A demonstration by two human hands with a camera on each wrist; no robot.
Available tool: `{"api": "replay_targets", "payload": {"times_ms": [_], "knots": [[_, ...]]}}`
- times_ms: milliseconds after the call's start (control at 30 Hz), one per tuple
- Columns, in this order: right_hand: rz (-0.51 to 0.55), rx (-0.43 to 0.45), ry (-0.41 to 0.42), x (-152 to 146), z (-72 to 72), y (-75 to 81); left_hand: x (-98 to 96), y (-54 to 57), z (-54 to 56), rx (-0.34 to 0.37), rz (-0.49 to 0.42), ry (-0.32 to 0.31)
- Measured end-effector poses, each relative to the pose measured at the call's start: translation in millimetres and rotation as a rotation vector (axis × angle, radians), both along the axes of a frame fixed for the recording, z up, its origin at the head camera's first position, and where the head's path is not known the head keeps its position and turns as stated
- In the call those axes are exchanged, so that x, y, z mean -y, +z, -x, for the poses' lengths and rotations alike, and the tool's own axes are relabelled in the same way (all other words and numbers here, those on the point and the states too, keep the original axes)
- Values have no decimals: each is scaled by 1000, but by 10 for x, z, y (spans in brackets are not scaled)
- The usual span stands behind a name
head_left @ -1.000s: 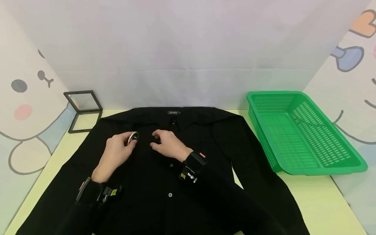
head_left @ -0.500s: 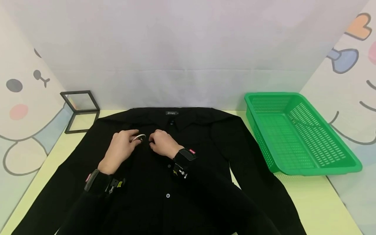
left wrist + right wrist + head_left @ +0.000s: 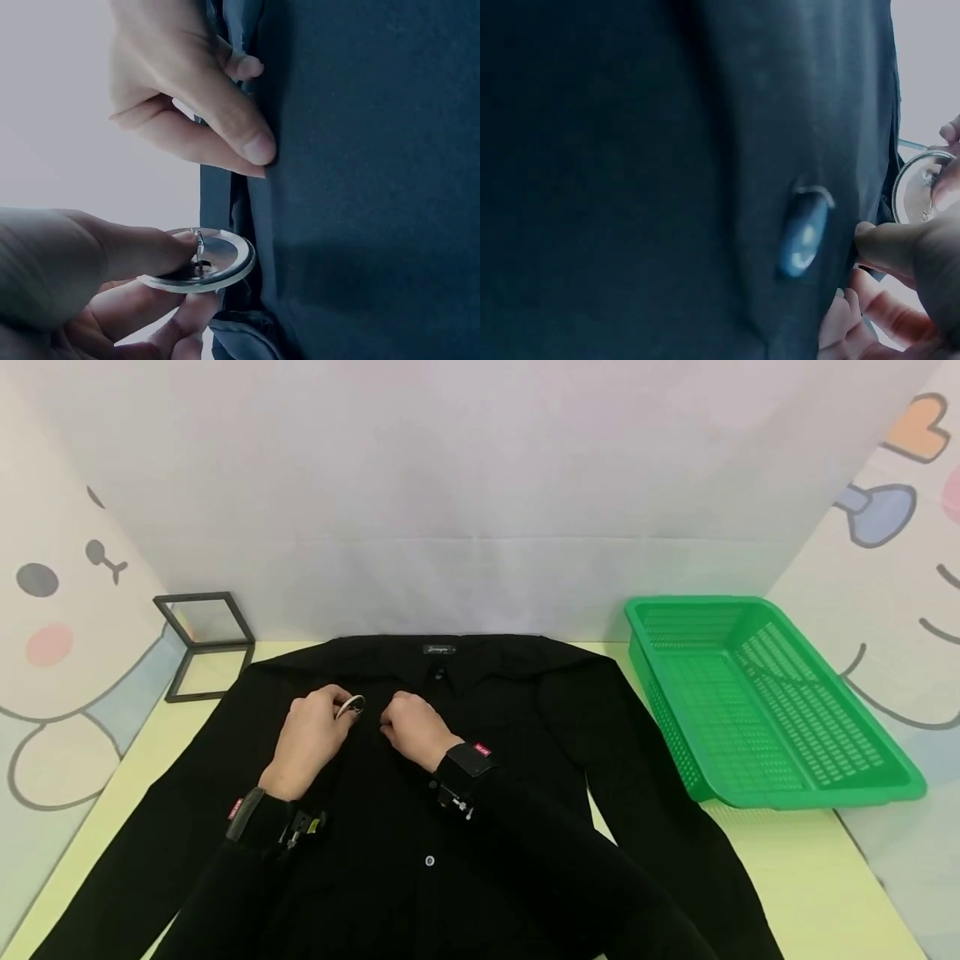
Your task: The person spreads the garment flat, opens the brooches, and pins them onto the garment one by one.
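Note:
A black button shirt (image 3: 367, 868) lies spread out with its collar at the far side. My left hand (image 3: 306, 743) pinches a round pin badge (image 3: 238, 262) by its rim between thumb and fingers. Its metal back and pin show in the left wrist view; the front face is hidden. Just right of it, my right hand (image 3: 417, 729) pinches a fold of the shirt's chest between thumb and fingers. In the right wrist view a shirt button (image 3: 804, 236) is close to that hand. A small gap separates the badge from the pinched cloth.
A green plastic basket (image 3: 817, 799) stands on the pale yellow table (image 3: 825, 868) at the right. At the back left stands a hinged black frame (image 3: 204, 647) with a clear panel. A white cloth wall (image 3: 465, 485) closes off the back.
My right hand has moved slightly left and its fingers have closed on the shirt. The left hand has come nearer to it, turning the badge. The head view has shifted slightly.

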State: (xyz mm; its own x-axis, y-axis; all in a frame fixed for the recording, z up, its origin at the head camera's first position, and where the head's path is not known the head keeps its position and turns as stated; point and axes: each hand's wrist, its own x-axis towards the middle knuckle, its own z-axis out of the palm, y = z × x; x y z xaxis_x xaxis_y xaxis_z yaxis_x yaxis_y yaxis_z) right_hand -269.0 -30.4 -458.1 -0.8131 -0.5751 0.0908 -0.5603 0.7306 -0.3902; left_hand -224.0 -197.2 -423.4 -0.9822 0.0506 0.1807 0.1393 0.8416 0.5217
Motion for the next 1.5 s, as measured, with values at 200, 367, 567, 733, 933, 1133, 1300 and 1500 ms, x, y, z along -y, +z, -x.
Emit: {"api": "replay_targets", "payload": {"times_ms": [200, 367, 567, 733, 933, 1133, 1300, 1500], "knots": [[18, 42, -45, 36, -28, -12, -6, -60, 17, -17, 33, -8], [14, -8, -45, 46, 6, -15, -38, -87, 68, -21, 21, -24], [20, 4, -45, 44, 28, -3, -62, -119, 78, -19, 6, -12], [60, 84, -50, 21, 47, -2, -68, -131, 55, -6, 1, -20], [193, 266, -72, -45, 106, 9, -82, -116, 49, 4, 4, -32], [243, 369, -73, -103, 172, 9, -116, -136, 63, 16, -17, -46], [279, 417, -88, -112, 200, 3, -146, -167, 87, 38, -44, -56], [320, 441, -115, -118, 213, 2, -184, -191, 104, 63, -48, -46]]}}
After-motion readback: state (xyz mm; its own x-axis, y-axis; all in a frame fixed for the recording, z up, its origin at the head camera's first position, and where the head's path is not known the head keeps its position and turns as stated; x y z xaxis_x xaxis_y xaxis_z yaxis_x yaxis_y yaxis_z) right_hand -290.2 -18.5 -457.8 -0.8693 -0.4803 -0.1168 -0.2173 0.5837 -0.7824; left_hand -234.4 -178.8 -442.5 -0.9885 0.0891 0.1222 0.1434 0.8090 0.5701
